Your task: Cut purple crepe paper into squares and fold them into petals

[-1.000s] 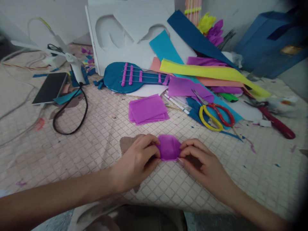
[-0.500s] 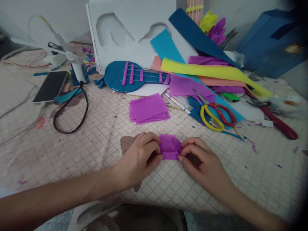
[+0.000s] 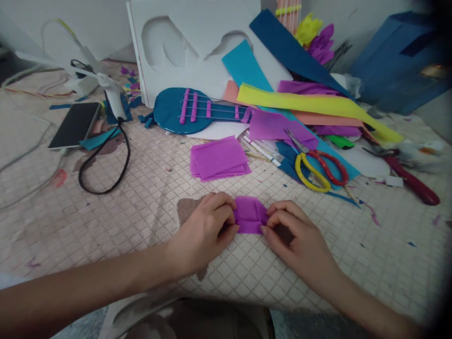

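pinching purple paper [image 3: 250,209] at opposite sides: left hand [image 3: 207,230], right hand [image 3: 301,235].

The paper [image 3: 250,213] you hold is purple, the stack [image 3: 219,157] before you likewise. Your tablecloth [image 3: 141,212]: beige, darker diamond lattice, brown patches [image 3: 187,209]. Around you: deep-blue miniature guitar [image 3: 201,121], red-and-yellow scissors [image 3: 302,150], bright yellow strip [image 3: 307,103].

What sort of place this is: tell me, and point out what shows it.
Most likely a craft worktable, though the wider room is unclear, going by the scissors, the colored strips and the small blue guitar-shaped model.
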`<state>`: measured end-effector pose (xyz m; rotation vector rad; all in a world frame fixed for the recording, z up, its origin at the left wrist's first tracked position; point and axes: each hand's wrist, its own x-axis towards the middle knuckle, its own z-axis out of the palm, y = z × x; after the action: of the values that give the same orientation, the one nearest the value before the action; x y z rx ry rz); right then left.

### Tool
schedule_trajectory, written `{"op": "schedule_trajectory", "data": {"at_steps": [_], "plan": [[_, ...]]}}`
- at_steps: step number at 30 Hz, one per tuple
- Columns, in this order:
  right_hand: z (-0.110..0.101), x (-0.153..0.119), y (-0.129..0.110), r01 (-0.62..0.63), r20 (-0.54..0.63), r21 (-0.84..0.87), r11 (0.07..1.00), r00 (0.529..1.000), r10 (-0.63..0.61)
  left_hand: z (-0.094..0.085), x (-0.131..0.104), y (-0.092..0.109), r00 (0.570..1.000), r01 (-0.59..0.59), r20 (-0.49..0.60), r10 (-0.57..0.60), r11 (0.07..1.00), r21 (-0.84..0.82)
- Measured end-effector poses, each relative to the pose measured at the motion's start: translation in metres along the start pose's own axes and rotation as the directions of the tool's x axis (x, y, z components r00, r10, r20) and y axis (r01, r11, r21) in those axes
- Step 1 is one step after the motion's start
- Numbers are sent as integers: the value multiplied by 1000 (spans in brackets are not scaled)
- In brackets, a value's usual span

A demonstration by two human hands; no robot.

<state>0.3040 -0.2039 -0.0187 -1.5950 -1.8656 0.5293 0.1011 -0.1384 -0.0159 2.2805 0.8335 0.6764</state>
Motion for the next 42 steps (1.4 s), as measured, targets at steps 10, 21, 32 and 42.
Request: {"op": "schedule_trajectory", "data": {"at_steps": [10,21,32,42], "plan": [[0,0,1,27,4,-37,999,1000,-27,1,1,0,1000,-27,-1,27,999,23],[-5,1,5,-16,74,9,1000,997,15,-1,2,1,998,64,31,-62,995,-72],[-4,-2,6,14,115,18,1000,993,-16,-5,2,1,995,46,93,-39,996,-78],[-10,0,8,-6,197,19,1000,980,2,-5,2,-1,994,33,103,-27,998,-61]]}}
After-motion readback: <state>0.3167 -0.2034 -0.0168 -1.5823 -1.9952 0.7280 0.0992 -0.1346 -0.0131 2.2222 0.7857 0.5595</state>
